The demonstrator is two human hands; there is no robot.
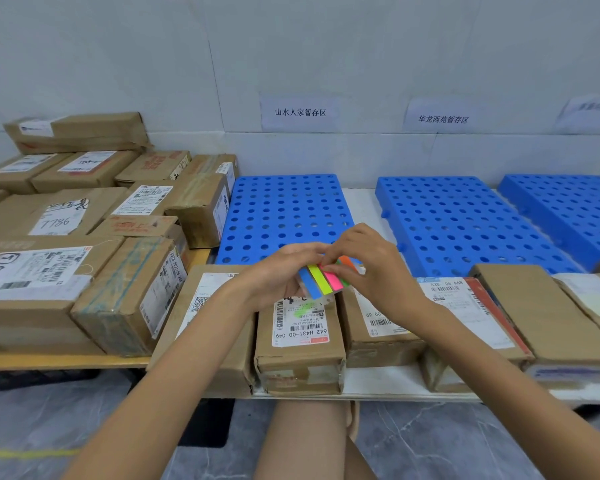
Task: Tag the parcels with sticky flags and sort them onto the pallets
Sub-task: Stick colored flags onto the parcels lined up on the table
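A white surface (362,211) against a pale wall (291,46) bore three blue pallets (465,223); parcels (300,351) crowded its front and left. The left hand (278,277) gripped the sticky flags (321,282) above them, and the fingers of the right hand (369,266) pinched one flag.

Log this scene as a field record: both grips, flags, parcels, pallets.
left grip: holds the sticky flags
right grip: pinches at the flags
flag colours: blue, yellow, pink, green, orange
front parcels: row nearest the person, below both hands
left parcels: piled beside the first pallet
pallets: three, blue, no parcel visible on them
wall signs: paper, above the pallets
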